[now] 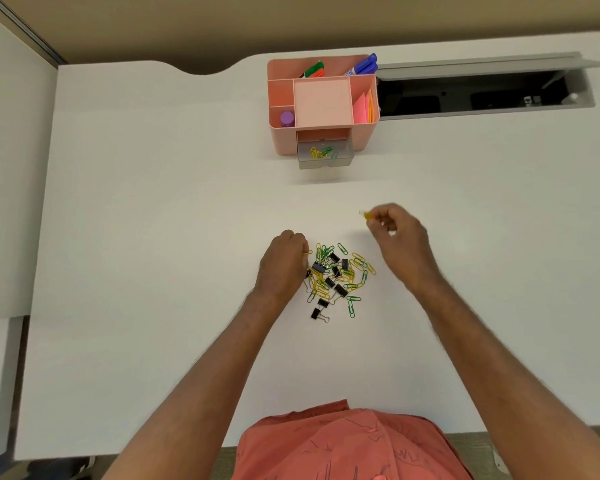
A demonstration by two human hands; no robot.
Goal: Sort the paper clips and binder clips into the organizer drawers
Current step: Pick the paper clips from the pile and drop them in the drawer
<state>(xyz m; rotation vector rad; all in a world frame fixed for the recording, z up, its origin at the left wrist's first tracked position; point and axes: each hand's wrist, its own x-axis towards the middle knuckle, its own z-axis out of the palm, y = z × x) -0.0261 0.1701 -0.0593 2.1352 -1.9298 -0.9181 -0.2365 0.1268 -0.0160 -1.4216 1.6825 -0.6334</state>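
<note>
A heap of yellow and green paper clips (355, 268) mixed with black binder clips (340, 289) lies on the white desk (153, 220). My left hand (284, 263) rests at the heap's left edge and pinches a yellow paper clip (307, 252). My right hand (397, 237) is raised above and to the right of the heap, pinching a blurred yellow paper clip (365, 214) at its fingertips. The pink organizer (284, 140) stands at the back. Its clear drawer (326, 161) is pulled open and holds several yellow and green paper clips.
The organizer's top compartments hold markers (361, 65), pink and orange sticky notes (363, 109) and a purple-capped item (287, 118). An open cable trough (482, 93) runs along the desk's back right. A white panel borders the left side.
</note>
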